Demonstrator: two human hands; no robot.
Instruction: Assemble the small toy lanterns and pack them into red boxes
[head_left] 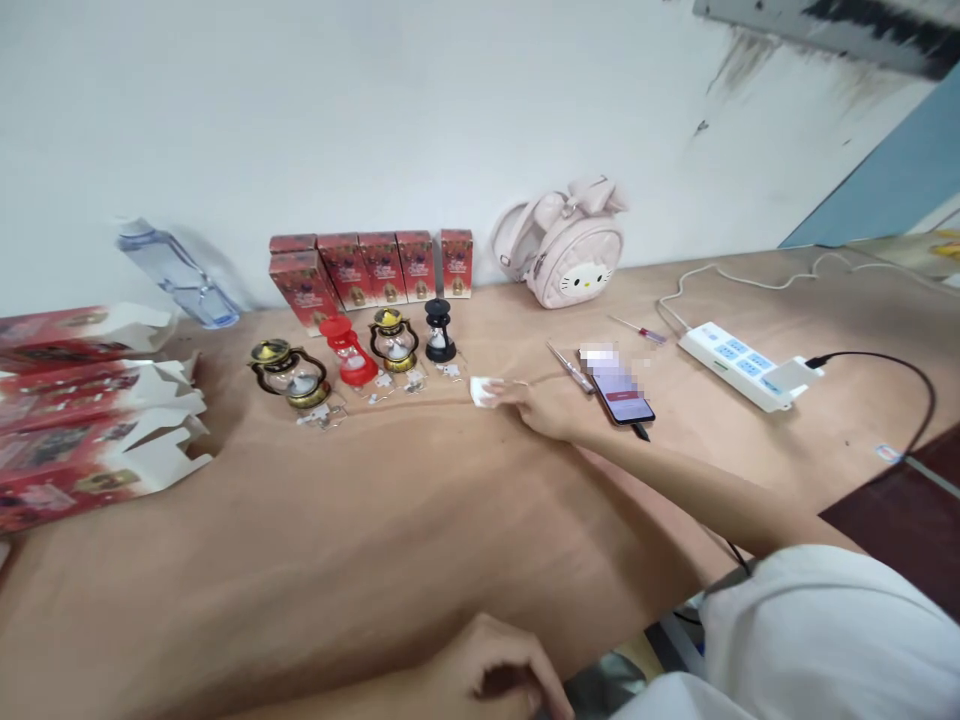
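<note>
My right hand (534, 404) reaches across the table, fingers stretched forward onto a small white piece of tissue or cloth (480, 392) on the surface. Near the table's front edge, my left hand (491, 665) is loosely curled, with a gap between thumb and fingers and nothing visible in it. Left of the tissue stands a row of miniature lanterns: a black one (439, 335), a gold-and-black one (394, 342), a red one (349, 352) and another gold-and-black one (291, 375). Small white parts with thin wire (319, 415) lie in front of them.
Red printed boxes (386, 270) line the wall; opened ones (90, 440) lie at left near a clear bottle (176, 275). A pink bag (574, 260) leans behind. At right are a phone (619, 390), screwdrivers (645, 332) and a white power strip (739, 368) with cables.
</note>
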